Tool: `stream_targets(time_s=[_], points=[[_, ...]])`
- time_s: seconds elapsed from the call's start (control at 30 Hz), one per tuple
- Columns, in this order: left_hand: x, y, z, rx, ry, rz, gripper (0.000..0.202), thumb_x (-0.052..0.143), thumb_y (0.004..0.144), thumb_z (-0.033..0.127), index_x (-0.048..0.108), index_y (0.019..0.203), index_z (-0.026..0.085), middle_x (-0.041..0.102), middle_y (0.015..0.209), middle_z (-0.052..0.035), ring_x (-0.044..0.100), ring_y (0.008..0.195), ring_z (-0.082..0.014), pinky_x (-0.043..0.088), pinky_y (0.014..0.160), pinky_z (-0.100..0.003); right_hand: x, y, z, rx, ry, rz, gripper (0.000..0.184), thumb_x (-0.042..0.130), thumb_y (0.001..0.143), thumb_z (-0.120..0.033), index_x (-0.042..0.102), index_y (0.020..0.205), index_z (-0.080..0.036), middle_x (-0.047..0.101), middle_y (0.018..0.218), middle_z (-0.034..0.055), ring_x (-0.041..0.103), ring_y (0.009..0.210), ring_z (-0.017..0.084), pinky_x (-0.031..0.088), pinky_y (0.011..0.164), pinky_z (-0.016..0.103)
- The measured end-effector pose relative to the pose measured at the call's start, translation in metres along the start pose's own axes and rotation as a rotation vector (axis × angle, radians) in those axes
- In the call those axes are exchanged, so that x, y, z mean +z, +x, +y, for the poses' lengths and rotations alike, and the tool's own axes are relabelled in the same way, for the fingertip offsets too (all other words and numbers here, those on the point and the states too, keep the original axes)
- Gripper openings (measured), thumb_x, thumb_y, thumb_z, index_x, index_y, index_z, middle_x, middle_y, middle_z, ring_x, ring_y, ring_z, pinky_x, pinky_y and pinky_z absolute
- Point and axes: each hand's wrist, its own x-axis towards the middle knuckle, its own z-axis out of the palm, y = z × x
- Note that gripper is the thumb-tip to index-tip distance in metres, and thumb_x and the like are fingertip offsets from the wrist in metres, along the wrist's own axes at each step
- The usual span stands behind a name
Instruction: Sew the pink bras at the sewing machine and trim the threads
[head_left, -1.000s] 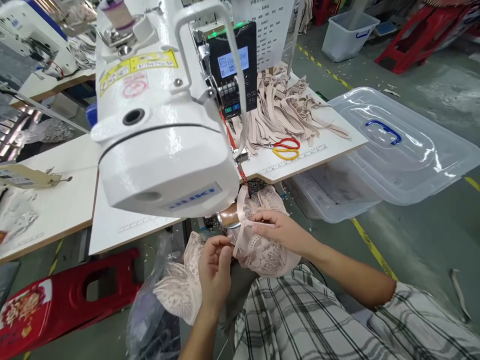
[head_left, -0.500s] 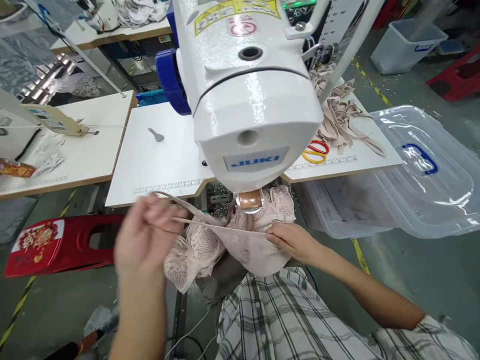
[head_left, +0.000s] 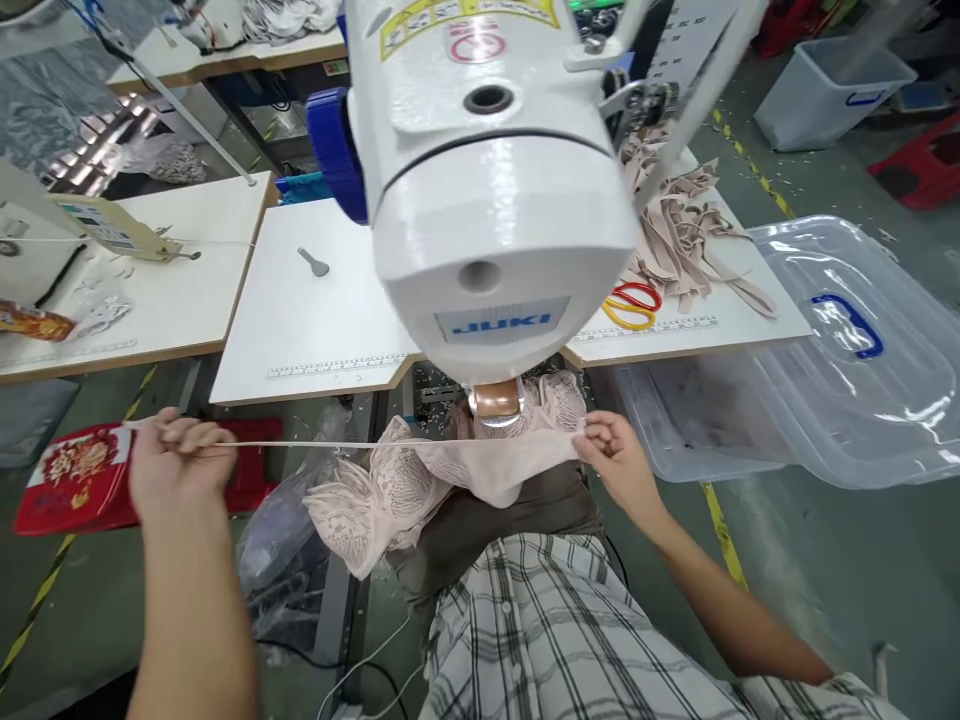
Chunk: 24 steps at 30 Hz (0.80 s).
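A pale pink lace bra [head_left: 409, 480] hangs over a dark cloth [head_left: 510, 525] on the lap, its upper part under the head of a white JUKI sewing machine [head_left: 502, 220]. Far to the left, my left hand [head_left: 184, 455] is closed on the end of a thin elastic strap [head_left: 322, 443], which is pulled taut across to the bra. At the garment's right end, my right hand [head_left: 615, 455] pinches the edge of the bra's fabric between thumb and fingers. The place where the machine's foot meets the fabric is hidden behind the head.
Red-and-yellow scissors [head_left: 632, 305] and beige fabric strips [head_left: 675, 240] lie on the right tabletop. A small grey tool [head_left: 313, 262] rests on the left one. A clear plastic bin lid [head_left: 862, 370] is at right; a red stool [head_left: 82, 480] stands at left.
My left hand has swung out to the left and stretched the strap straight. My right hand has shifted a little right and up, drawing the fabric's edge with it.
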Motion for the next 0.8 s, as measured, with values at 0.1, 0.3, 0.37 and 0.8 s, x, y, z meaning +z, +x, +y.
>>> stream_targets(time_s=[0.1,0.3,0.37,0.8], points=[[0.006,-0.030,-0.040,-0.154,0.059,-0.186,0.049,0.021,0.104,0.018,0.044,0.061,0.020,0.022,0.032,0.0113,0.015,0.029,-0.0034,0.011,0.035,-0.017,0.019,-0.002,0.004,-0.055,-0.028,0.155,0.032,0.066,0.081,-0.051,0.055,0.095,-0.024,0.063,0.076,0.0007,0.058,0.063,0.016,0.049,0.059,0.029],[0.016,-0.112,-0.126,-0.332,0.308,-0.843,0.030,0.080,0.070,0.044,0.067,0.070,0.017,0.032,0.041,0.0112,0.024,0.037,-0.0044,0.019,0.039,-0.019,0.053,0.007,-0.037,-0.106,-0.142,-0.525,0.023,0.056,0.089,-0.039,0.071,0.093,-0.021,0.074,0.093,0.0069,0.066,0.082,0.020,0.052,0.074,0.033],[0.017,-0.128,-0.133,-0.254,0.398,-0.961,0.036,0.073,0.075,0.053,0.070,0.076,0.017,0.036,0.043,0.0090,0.028,0.040,-0.0061,0.021,0.041,-0.020,0.057,0.012,-0.050,-0.076,-0.099,-0.564,0.029,0.055,0.090,-0.042,0.072,0.097,-0.020,0.075,0.095,0.0075,0.067,0.084,0.020,0.053,0.075,0.033],[0.025,-0.130,-0.136,0.369,0.879,-1.288,0.038,0.048,0.094,0.038,0.060,0.062,0.022,0.051,0.051,0.0020,0.046,0.049,-0.0141,0.031,0.048,-0.025,0.043,0.028,-0.074,-0.145,-0.221,-0.756,0.024,0.064,0.087,-0.044,0.073,0.087,-0.022,0.068,0.073,0.0006,0.063,0.071,0.017,0.049,0.067,0.028]])
